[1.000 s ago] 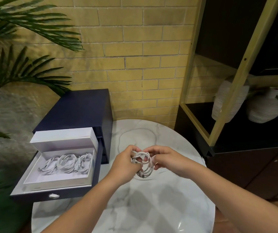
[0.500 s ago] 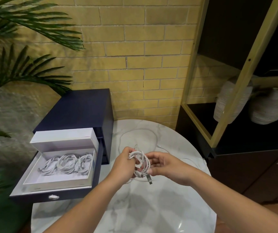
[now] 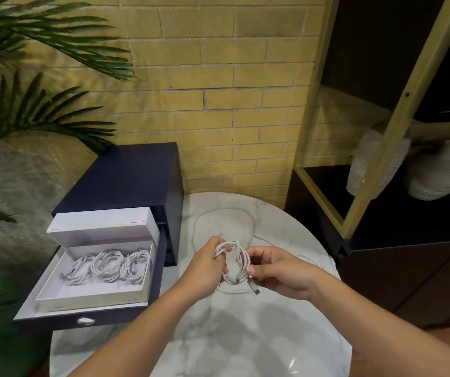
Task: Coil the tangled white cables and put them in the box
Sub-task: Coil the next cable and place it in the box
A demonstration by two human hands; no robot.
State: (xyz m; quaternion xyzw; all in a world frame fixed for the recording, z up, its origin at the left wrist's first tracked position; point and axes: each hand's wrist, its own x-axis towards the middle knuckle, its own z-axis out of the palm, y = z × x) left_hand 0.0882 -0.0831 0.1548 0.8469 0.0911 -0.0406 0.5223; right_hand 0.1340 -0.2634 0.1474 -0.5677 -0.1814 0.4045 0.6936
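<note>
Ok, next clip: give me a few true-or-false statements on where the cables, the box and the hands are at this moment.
1. The left hand and the right hand both hold the coiled cable above the marble table. True.
2. The white box sits in the open drawer of the dark blue cabinet. True.
3. The white box is empty. False: several cable coils lie in it.
4. No cable lies on the table. False: a loose cable lies on it beyond the hands.
</note>
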